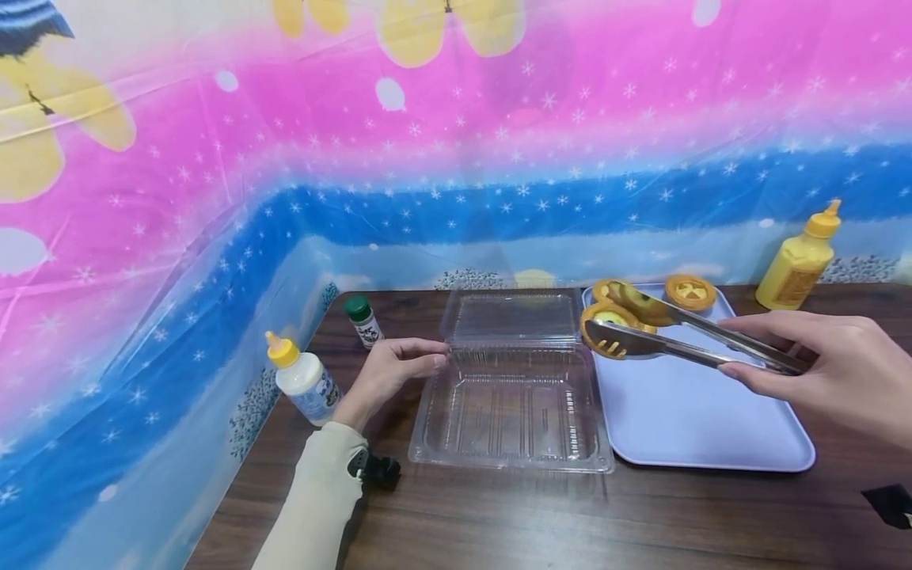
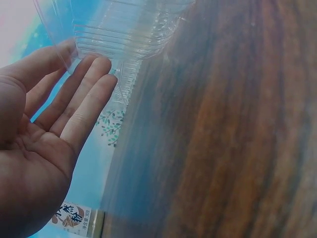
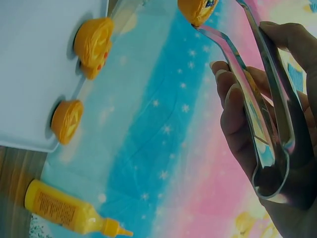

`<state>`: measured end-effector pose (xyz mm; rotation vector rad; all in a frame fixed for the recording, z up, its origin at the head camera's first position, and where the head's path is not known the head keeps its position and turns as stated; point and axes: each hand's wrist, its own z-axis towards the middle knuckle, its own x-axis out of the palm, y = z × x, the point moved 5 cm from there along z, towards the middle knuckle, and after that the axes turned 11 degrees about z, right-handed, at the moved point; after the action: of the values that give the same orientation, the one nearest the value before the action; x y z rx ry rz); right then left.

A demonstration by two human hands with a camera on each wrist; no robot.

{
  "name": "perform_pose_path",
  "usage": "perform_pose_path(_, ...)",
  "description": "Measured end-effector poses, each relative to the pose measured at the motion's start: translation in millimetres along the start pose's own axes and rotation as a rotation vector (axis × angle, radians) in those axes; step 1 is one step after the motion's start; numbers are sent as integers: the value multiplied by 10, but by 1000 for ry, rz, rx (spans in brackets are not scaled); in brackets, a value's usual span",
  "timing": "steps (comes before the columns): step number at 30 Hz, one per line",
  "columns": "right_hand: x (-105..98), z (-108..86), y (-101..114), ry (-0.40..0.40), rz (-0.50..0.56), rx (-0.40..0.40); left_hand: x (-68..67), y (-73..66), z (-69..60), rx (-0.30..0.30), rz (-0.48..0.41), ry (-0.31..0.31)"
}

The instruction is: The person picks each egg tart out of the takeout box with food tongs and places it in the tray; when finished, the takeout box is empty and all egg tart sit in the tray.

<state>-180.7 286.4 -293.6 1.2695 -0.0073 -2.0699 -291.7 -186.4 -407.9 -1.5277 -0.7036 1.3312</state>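
Note:
My left hand (image 1: pixel 388 372) pinches the left edge of a clear plastic clamshell box (image 1: pixel 509 461), whose lid (image 1: pixel 513 313) lies folded back. In the left wrist view the thumb and fingers meet at the box's rim (image 2: pixel 72 62). My right hand (image 1: pixel 830 364) grips metal tongs (image 1: pixel 701 336) over a pale lilac tray (image 1: pixel 705 427). Between the tongs' tips is an egg tart (image 1: pixel 593 326), held above the tray's left edge; it shows partly in the right wrist view. More tarts, such as one tart (image 1: pixel 689 293), sit at the tray's far end.
A yellow squeeze bottle (image 1: pixel 794 273) stands behind the tray on the right. To the left of the box are a white bottle with a yellow cap (image 1: pixel 308 385) and a small green-capped jar (image 1: pixel 363 321). A patterned cloth (image 1: pixel 499 158) hangs behind the wooden table (image 1: pixel 513 522).

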Motion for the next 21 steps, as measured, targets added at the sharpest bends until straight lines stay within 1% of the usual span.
perform_pose_path(2, -10, -23, -46, -16, -9, 32, 1, 1, -2, -1, -3, 0)
perform_pose_path(7, -49, -63, -173, -77, 37, 120, 3, 6, -1, -2, -9, 1)
perform_pose_path(10, -61, -77, -260, -88, 34, 162, 1, 6, -3, -1, -7, 3)
perform_pose_path(13, -59, -94, -348, -91, 18, 166, 2, 5, -9, -2, -7, 2)
perform_pose_path(17, -65, -136, -483, -117, 48, 190, 4, 4, -11, 2, -13, 2)
perform_pose_path(21, -74, -168, -620, -154, 98, 186, 3, 1, -8, 5, -15, 4)
